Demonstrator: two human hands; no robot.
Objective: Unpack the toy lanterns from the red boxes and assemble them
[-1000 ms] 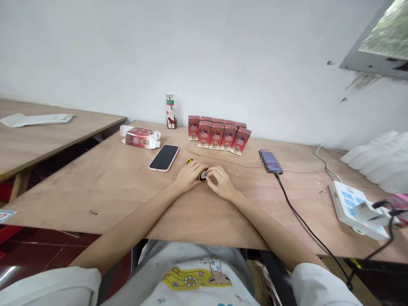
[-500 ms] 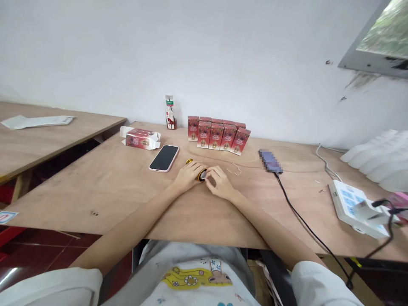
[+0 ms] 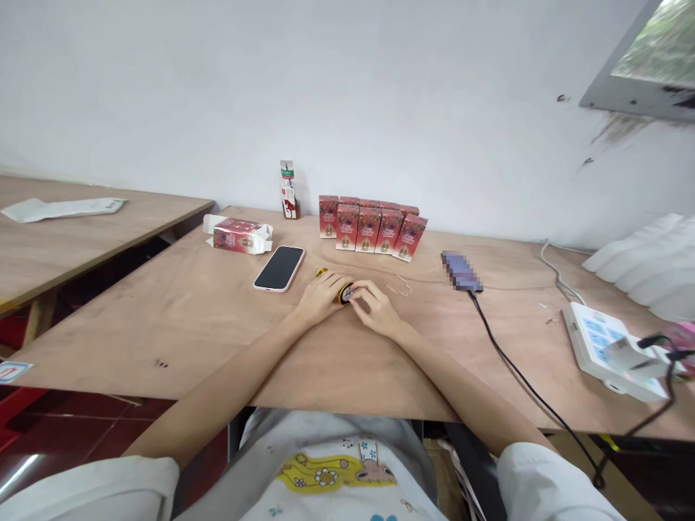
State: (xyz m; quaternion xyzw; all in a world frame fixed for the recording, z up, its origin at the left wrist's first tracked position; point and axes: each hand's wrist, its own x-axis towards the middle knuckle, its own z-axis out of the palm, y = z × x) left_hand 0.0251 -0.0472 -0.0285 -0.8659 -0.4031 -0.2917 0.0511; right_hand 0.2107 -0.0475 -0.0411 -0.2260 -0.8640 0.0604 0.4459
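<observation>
My left hand is closed over a small round container with a yellow-gold rim, which lies on its side with one end turned toward my right hand. A yellow bit shows past the far side of my left fingers, and the middle is hidden under them. My right hand has its thumb and fingertips pinched together at the dark and silvery end face. Whatever is between those fingertips is too small to make out. Just right of my hands lies a thin, pale bent outline on the table.
Several red printed boxes stand in rows near the wall. An opened red box, a pale-edged phone and a small bottle are on the left. Rightward lie a cabled phone and a white power strip.
My right fingertips have shifted slightly on the container's end, and more of its dark face shows. My left hand keeps its hold.
</observation>
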